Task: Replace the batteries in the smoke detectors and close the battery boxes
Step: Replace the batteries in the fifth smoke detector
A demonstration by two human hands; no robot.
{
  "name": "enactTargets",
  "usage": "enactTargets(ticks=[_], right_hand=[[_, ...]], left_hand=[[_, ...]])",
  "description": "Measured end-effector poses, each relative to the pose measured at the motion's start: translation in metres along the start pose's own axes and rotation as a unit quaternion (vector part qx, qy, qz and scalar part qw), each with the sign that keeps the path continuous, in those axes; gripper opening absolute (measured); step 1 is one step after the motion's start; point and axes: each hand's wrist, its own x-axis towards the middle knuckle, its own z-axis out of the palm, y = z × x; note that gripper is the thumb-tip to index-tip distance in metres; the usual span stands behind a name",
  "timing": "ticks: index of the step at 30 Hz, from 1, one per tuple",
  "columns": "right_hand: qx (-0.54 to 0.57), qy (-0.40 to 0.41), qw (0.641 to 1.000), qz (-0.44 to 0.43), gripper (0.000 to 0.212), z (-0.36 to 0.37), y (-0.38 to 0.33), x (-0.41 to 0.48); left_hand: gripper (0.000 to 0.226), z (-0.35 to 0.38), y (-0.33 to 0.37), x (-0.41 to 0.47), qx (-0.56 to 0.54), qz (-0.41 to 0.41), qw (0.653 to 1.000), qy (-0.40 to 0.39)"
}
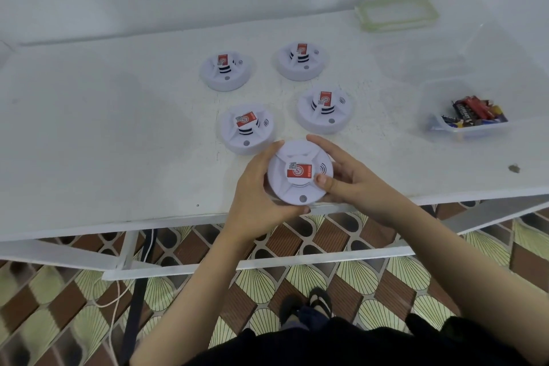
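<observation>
A white table [118, 128] stands against a pale wall, over patterned floor tiles. Both hands hold one smoke detector [297, 187] close to the table's front edge. The left hand [258, 190] is curled round its left rim. The right hand [353, 181] wraps the right rim, with the thumb [323, 181] pressed on the top face beside the red label. The battery box is not visible, so I judge the unit must be turned over; a twist with a loose hold could send it off the edge onto the tiles. Just beyond the left hand's fingertips sits the nearest of four other detectors [248, 131], easily knocked. Well to the right of the right hand, a clear tub [430, 104] holds a jumble of batteries [472, 114]; spent and fresh cells could get mixed there. A green-rimmed lid [395, 24] lies farther beyond.
</observation>
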Motion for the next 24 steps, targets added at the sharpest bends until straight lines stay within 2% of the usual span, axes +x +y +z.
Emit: enactTargets(ticks=[24], right_hand=[[-0.001,-0.03,1.0,-0.01,0.057,-0.0055,0.003,0.0002]], left_hand=[[0.098,0.0014,0.0044,-0.0028,0.016,0.015,1.0,0.001]])
